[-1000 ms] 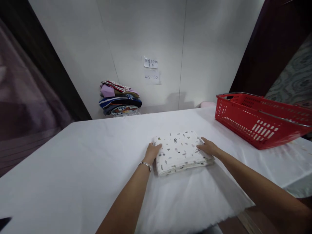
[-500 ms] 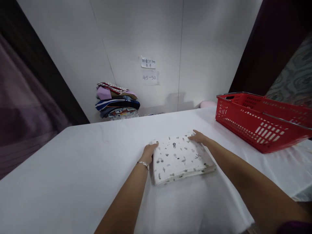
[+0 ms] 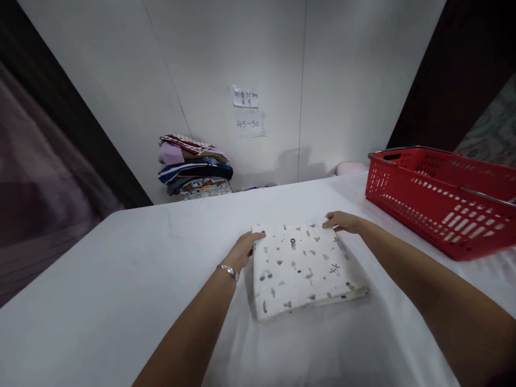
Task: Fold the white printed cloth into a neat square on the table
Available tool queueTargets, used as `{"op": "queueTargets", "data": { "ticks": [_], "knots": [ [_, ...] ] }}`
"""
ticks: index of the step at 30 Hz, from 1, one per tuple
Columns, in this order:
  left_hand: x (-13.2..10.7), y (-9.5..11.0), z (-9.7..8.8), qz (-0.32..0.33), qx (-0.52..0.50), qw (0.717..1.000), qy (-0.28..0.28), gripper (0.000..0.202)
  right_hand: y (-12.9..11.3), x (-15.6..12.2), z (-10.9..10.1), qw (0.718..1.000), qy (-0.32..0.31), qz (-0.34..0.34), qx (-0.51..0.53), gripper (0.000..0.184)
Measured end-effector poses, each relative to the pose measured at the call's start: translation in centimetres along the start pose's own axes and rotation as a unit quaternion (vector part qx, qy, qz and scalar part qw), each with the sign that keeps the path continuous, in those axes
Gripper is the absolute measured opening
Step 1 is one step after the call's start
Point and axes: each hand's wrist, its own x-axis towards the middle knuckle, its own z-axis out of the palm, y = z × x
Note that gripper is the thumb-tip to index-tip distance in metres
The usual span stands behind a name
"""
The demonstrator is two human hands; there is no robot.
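A white cloth [image 3: 300, 269] with small grey and green printed figures lies folded into a rectangle, its layers showing along the near right edge. My left hand [image 3: 243, 248], with a silver bracelet at the wrist, pinches its far left corner, thumb on top and fingers underneath. At the far right corner my right hand [image 3: 341, 220] grips the cloth the same way. The fingertips of both hands are partly hidden by the fabric and the thumbs.
The cloth is on a white-covered table [image 3: 141, 290]. A red plastic basket [image 3: 435, 207] with metal handles stands at the right. Stacked folded fabrics [image 3: 195, 166] sit at the back left by the wall, under paper signs [image 3: 248, 123]. A pink object [image 3: 350, 167] shows behind the table.
The folded cloth appears slightly nearer and larger, its far edge a little raised. Both hands keep their hold on its far corners, the right one having shifted slightly rightward.
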Motion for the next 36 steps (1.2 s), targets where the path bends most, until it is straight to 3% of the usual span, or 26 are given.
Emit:
{"op": "queueTargets", "data": {
  "ticks": [5, 8, 10, 13, 16, 18, 19, 21, 23, 25, 28, 31, 36],
  "knots": [
    [-1.6, 2.6, 0.1, 0.067, 0.034, 0.997, -0.023, 0.036, -2.7, -2.3, -0.9, 0.997, -0.048, -0.029, 0.052, 0.037],
    [-2.6, 5.5, -0.2, 0.126, 0.058, 0.99, -0.032, 0.04, -5.5, -4.2, -1.7, 0.994, -0.04, -0.084, 0.053, 0.054],
    [-3.4, 8.3, -0.5, 0.203, 0.085, 0.975, -0.019, 0.04, -7.9, -5.6, -2.4, 0.988, -0.007, -0.152, 0.025, 0.064],
    [-5.2, 12.4, -1.3, 0.342, 0.151, 0.928, -0.011, 0.039, -11.4, -8.2, -2.7, 0.956, 0.061, -0.28, -0.056, 0.066],
    [-7.8, 13.9, -3.0, 0.454, 0.279, 0.843, 0.072, 0.036, -12.4, -11.3, -1.2, 0.872, 0.173, -0.411, -0.201, 0.058],
    [-9.7, 12.0, -4.4, 0.499, 0.372, 0.773, 0.12, 0.03, -10.7, -13.0, 0.9, 0.788, 0.223, -0.489, -0.299, 0.052],
    [-10.5, 10.2, -5.1, 0.513, 0.42, 0.74, 0.115, 0.029, -9.1, -13.6, 2.3, 0.755, 0.23, -0.509, -0.344, 0.049],
    [-11.8, 5.3, -6.3, 0.527, 0.51, 0.678, 0.05, 0.027, -4.8, -14.4, 5.3, 0.71, 0.222, -0.527, -0.411, 0.041],
    [-12.8, -0.2, -7.1, 0.497, 0.577, 0.647, -0.024, 0.023, -0.2, -14.9, 8.1, 0.694, 0.155, -0.528, -0.465, 0.036],
    [-13.6, -5.0, -7.6, 0.461, 0.608, 0.643, -0.067, 0.026, 3.6, -15.3, 10.2, 0.706, 0.101, -0.516, -0.475, 0.033],
    [-14.3, -9.1, -7.9, 0.474, 0.593, 0.65, -0.039, 0.035, 6.6, -15.8, 11.4, 0.727, 0.097, -0.504, -0.457, 0.03],
    [-14.8, -10.4, -7.8, 0.479, 0.578, 0.661, -0.013, 0.041, 7.6, -16.3, 11.3, 0.728, 0.115, -0.495, -0.461, 0.034],
    [-16.0, -10.7, -7.6, 0.437, 0.568, 0.697, -0.039, 0.046, 8.5, -17.1, 11.1, 0.737, 0.099, -0.483, -0.463, 0.042]
  ]
}}
